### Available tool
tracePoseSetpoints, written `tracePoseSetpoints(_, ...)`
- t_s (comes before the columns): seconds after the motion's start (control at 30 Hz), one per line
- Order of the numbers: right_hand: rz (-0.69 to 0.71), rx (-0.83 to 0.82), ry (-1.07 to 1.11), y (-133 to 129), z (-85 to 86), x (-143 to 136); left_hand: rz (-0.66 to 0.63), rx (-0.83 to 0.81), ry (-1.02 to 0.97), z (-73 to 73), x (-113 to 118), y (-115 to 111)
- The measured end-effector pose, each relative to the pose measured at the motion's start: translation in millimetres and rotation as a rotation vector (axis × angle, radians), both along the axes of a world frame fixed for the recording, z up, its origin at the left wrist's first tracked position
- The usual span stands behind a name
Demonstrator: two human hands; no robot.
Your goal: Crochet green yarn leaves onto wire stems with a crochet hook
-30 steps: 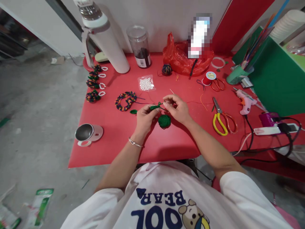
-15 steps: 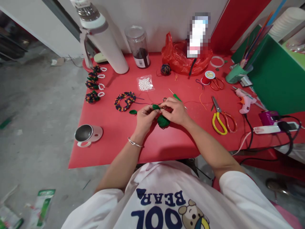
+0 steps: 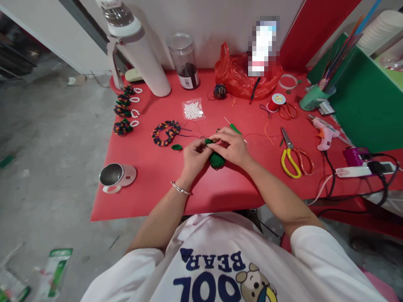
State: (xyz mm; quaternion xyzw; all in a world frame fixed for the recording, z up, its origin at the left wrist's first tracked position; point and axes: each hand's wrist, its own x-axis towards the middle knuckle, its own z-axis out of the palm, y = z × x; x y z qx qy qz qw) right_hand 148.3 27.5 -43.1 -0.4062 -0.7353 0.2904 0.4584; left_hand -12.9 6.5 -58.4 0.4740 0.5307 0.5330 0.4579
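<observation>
Two at it together, left hand (image 3: 195,157) and right hand (image 3: 233,145), fingers pinched narrow on a small green crocheted piece (image 3: 208,141) just beyond the green yarn ball (image 3: 217,160)! Left of that ball lies a green leaf shape (image 3: 176,147), farther left the multicoloured crocheted band (image 3: 172,134). Beyond the ball, rightward, rests the green-handled hook (image 3: 234,128); well off to its right, scissors (image 3: 289,144), handles yellow and red.

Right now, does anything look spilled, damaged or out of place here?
Nothing looks spilled. Green-and-white packaging lies on the floor left of the table, like litter, and the screen by the red bag is pixelated. The green piece between the left hand and right hand is mostly covered, so damage there can't be judged.
</observation>
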Motion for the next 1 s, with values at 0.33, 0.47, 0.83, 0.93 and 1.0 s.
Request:
tracePoseSetpoints(0.33,-0.167,-0.045,0.085,10,-1.7,8,-0.005,-0.005,0.010,2.1,-1,0)
tracePoseSetpoints(0.47,-0.353,-0.114,0.174,13,0.4,15,0.007,-0.083,-0.217,6.2,1,0)
tracePoseSetpoints(0.83,0.040,-0.163,0.057,6,-4.2,3,-0.056,-0.210,-0.380,14.2,-1,-1)
tracePoseSetpoints(0.93,-0.061,-0.163,0.073,6,-4.3,3,-0.074,-0.227,-0.374,14.6,-1,-1)
tracePoseSetpoints(1.0,-0.101,-0.168,0.077,7,-2.5,5,-0.086,-0.245,-0.375,14.6,-1,-1)
